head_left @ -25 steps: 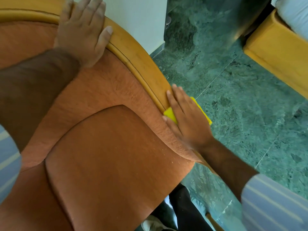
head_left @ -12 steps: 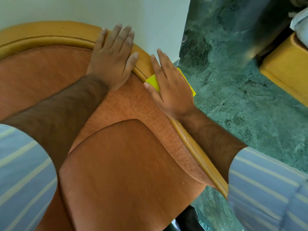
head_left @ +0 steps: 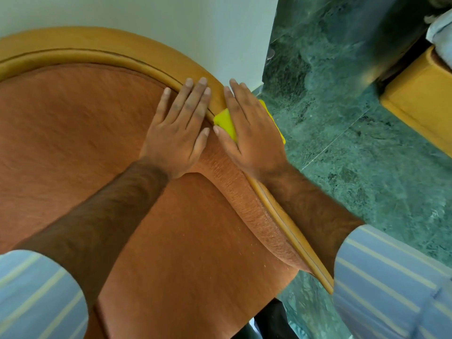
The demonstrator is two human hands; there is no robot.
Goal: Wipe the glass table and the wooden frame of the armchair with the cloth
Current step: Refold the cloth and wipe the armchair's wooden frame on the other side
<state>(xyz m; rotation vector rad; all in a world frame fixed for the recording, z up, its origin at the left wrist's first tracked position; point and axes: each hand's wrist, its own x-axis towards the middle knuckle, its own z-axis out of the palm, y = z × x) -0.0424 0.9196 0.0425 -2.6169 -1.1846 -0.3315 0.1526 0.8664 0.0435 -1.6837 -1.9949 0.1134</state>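
Two hands lie side by side on the armchair's curved wooden frame (head_left: pixel 137 48). The right hand (head_left: pixel 247 133) is spread flat, fingers together, pressing the yellow cloth (head_left: pixel 226 122) onto the rail; the cloth shows beneath the palm and past its outer edge. Soft, thin and light, it will likely bunch unless pinned under a broad palm. The left hand (head_left: pixel 181 123), just beside it, rests open and flat across rail and orange upholstery (head_left: pixel 80 133), holding nothing, forearm extended.
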